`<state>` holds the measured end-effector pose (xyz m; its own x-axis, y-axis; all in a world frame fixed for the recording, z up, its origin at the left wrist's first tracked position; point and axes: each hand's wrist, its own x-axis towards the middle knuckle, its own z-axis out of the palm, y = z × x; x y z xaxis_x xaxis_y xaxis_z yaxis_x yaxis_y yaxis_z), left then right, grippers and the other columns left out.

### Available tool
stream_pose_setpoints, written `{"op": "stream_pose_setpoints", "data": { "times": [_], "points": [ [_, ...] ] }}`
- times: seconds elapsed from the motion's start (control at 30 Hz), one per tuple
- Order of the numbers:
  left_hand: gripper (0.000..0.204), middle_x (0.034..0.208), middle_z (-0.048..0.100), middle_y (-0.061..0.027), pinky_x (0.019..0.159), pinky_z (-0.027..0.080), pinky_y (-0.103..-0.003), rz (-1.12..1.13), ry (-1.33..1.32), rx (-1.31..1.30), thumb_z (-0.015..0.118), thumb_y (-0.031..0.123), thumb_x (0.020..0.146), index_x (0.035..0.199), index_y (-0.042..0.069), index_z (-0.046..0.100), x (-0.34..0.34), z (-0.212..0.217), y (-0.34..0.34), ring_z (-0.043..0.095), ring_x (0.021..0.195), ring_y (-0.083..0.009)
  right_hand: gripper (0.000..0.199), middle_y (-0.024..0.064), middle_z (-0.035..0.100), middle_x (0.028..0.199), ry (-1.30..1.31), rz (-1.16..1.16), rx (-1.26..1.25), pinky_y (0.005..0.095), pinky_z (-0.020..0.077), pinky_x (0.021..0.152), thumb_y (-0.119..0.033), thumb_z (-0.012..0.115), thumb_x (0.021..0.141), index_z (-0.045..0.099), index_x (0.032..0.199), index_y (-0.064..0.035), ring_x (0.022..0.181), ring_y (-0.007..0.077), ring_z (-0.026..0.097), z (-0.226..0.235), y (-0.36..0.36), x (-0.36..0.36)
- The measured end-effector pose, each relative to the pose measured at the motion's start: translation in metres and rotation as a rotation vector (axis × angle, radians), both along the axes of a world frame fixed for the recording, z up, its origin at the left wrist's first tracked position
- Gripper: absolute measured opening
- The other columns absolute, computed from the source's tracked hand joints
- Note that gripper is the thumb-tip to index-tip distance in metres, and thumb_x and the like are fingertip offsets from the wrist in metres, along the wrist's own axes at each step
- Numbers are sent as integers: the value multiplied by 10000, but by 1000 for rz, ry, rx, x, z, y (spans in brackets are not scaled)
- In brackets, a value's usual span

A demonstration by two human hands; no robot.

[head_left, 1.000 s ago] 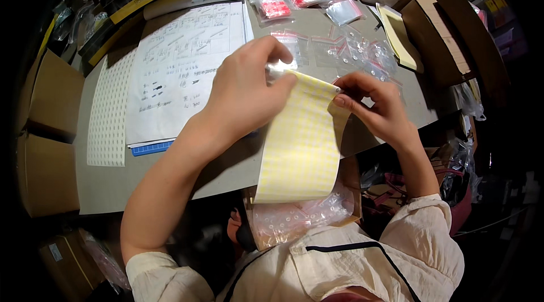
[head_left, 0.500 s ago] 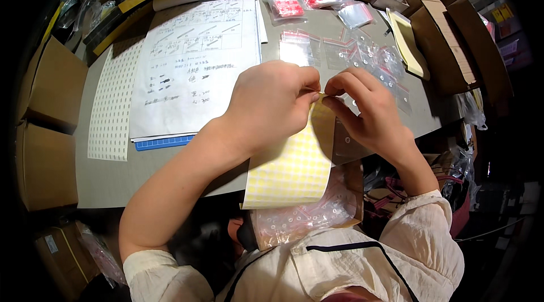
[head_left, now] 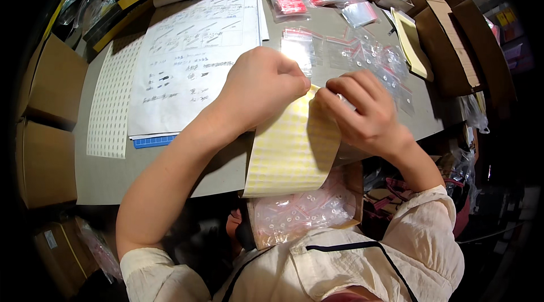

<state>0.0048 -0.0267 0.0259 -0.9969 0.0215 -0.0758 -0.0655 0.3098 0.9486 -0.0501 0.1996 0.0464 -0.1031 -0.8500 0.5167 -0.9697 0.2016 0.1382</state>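
Observation:
A yellow sticker sheet (head_left: 289, 151) with rows of small pale spots hangs curved over the table's near edge. Its top edge is pinched by my left hand (head_left: 265, 83), thumb against fingers. Close beside it, my right hand (head_left: 362, 109) has its fingertips drawn together at the sheet's upper right edge. Whatever sits between those fingertips is hidden. Beyond both hands lie clear zip bags (head_left: 368, 55) with small round white stickers on them, and a stack of plain zip bags (head_left: 298, 47).
Handwritten papers (head_left: 192, 69) cover the left of the table, over a blue ruled edge (head_left: 153, 141). A white label sheet (head_left: 107, 109) lies beside them. An open box of stickered bags (head_left: 306, 214) stands below the table edge. Cardboard boxes (head_left: 54, 86) line the left side.
My hands have come slightly apart at the sheet's top; the right fingertips shifted down a little. The sheet's lower edge has risen slightly.

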Motion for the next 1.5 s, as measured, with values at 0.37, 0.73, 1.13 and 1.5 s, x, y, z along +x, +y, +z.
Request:
{"op": "stream_pose_setpoints", "data": {
  "times": [0.37,0.73,1.13,1.5],
  "points": [
    [281,842,770,-117,781,554,-330,23,137,-242,723,254,902,995,-4,787,5,4,1,724,805,-204,259,19,681,855,-1084,-342,271,287,502,692,-198,722,965,707,1040,49,766,88,612,3,-41,-124],
    [262,895,786,-130,804,565,-333,4,138,-316,730,238,894,1023,21,799,6,5,1,754,857,-228,381,180,686,776,-583,-617,491,391,505,673,-335,815,858,718,861,34,722,285,667,38,-15,-114],
    [202,934,762,-163,798,572,-384,-20,242,-397,720,182,875,980,31,802,12,5,7,732,840,-305,181,-8,648,970,-1163,-204,124,237,506,831,-119,718,991,655,1094,16,916,54,601,21,-12,-97],
    [188,972,752,-159,817,567,-400,12,336,-426,721,183,879,953,29,799,12,-1,6,719,880,-319,211,161,697,916,-331,-175,83,411,531,758,-120,755,900,614,1007,-6,878,312,687,-20,-51,-102]
  ]
}}
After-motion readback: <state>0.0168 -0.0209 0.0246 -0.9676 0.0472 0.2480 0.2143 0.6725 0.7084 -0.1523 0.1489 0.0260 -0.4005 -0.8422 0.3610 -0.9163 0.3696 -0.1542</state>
